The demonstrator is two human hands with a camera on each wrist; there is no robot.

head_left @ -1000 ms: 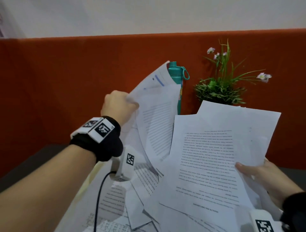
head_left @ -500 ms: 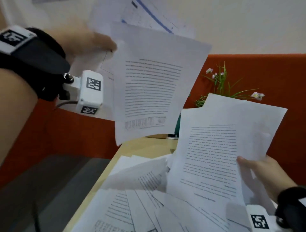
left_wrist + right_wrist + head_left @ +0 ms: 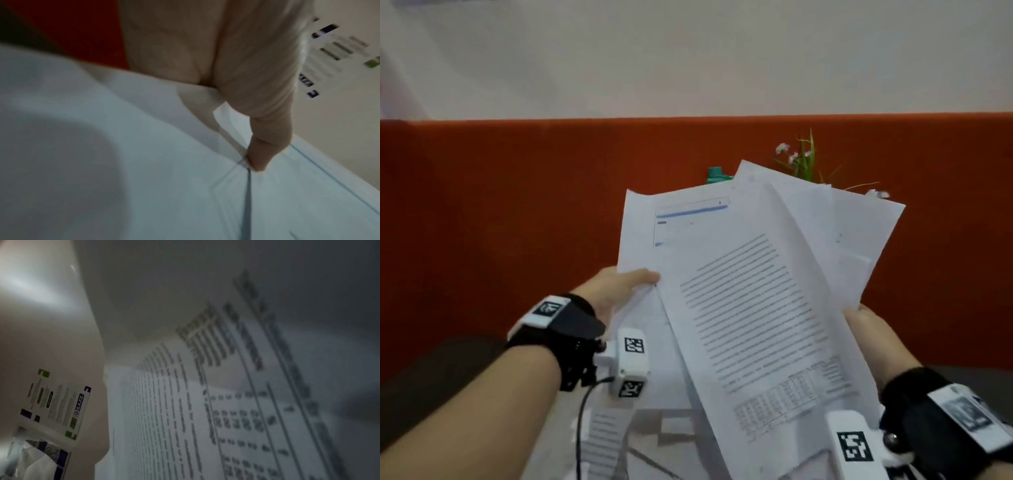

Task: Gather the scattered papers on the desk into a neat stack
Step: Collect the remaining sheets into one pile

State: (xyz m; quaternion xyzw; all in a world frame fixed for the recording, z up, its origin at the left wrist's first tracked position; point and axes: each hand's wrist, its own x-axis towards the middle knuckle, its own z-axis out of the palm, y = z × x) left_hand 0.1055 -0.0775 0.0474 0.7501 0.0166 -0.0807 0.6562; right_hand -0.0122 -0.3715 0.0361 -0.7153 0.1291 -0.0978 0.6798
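Observation:
A loose bundle of printed sheets (image 3: 753, 301) is held up in front of me, fanned and uneven. My left hand (image 3: 619, 287) pinches its left edge, thumb on the front sheet; in the left wrist view the thumb (image 3: 265, 146) presses on the paper (image 3: 144, 162). My right hand (image 3: 873, 329) holds the bundle's right edge from behind, its fingers mostly hidden by paper. The right wrist view is filled by a printed page (image 3: 226, 402) close up. More sheets (image 3: 606, 442) lie scattered on the desk below.
An orange partition (image 3: 517, 205) stands behind the desk. A teal bottle cap (image 3: 717, 174) and a small flowering plant (image 3: 804, 161) peek above the held papers. A cable (image 3: 580, 428) hangs from my left wrist camera.
My left hand came down from high at the upper left and brought its sheets against those in my right hand. The two groups now overlap as one fanned bundle.

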